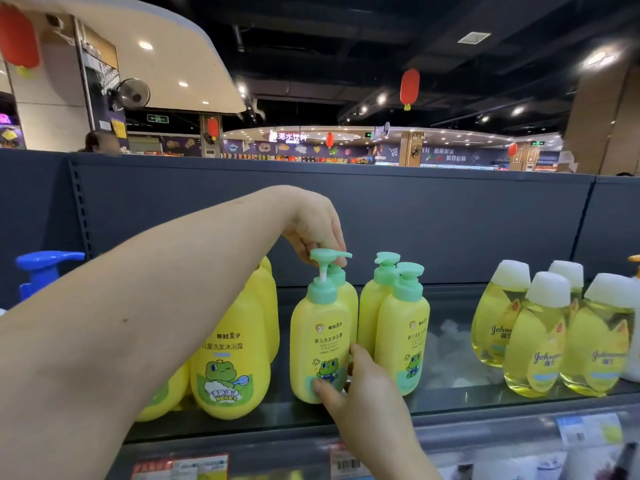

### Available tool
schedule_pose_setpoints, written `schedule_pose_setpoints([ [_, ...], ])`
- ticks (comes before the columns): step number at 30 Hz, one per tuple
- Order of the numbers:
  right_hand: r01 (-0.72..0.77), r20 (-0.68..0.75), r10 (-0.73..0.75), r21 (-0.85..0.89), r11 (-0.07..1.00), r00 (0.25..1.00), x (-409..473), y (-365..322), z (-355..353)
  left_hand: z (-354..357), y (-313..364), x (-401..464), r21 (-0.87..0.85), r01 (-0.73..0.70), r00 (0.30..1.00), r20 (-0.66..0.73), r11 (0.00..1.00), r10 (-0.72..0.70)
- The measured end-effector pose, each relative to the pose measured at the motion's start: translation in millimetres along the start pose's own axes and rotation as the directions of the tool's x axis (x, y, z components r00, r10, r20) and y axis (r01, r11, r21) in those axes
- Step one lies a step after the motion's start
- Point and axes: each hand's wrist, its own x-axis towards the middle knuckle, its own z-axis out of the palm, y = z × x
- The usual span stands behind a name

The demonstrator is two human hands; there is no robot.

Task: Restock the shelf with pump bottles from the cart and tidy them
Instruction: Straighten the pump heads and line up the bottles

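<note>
A yellow pump bottle (320,341) with a green pump head and a frog label stands upright near the front of the dark shelf (446,400). My left hand (313,225) reaches over from the left, its fingertips pinching the raised green pump head. My right hand (356,393) grips the bottle's lower body from the front right, thumb on the label. Just behind it stands another matching bottle (346,292), mostly hidden. Two more matching pump bottles (401,327) stand close to the right. Larger yellow frog bottles (230,355) stand to the left, partly behind my forearm.
Clear yellow oil bottles with white caps (540,327) fill the shelf's right end. A blue pump top (45,265) shows at far left. Price tags (346,464) line the shelf's front rail. A grey back panel (450,223) rises behind the bottles.
</note>
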Motion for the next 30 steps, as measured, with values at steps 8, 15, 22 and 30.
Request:
schedule_pose_setpoints([
  [8,0.007,0.013,-0.008,0.047,0.999,1.0,-1,-5,-3,-9,-19,1,0.06,0.041,0.999,0.002,0.997,-0.041],
  [15,-0.044,0.022,0.043,0.042,0.998,0.999,-2,-9,-6,-4,-20,-1,0.073,0.013,0.999,-0.05,0.997,-0.01],
  [22,-0.015,0.003,0.015,0.018,1.0,1.0,-5,-7,-5,-1,-22,4,0.038,0.013,0.994,-0.105,0.999,-0.009],
  [30,0.109,-0.528,-0.023,0.131,0.985,0.849,-13,28,-55,-7,-11,-5,0.278,0.031,0.994,-0.105,0.96,-0.002],
])
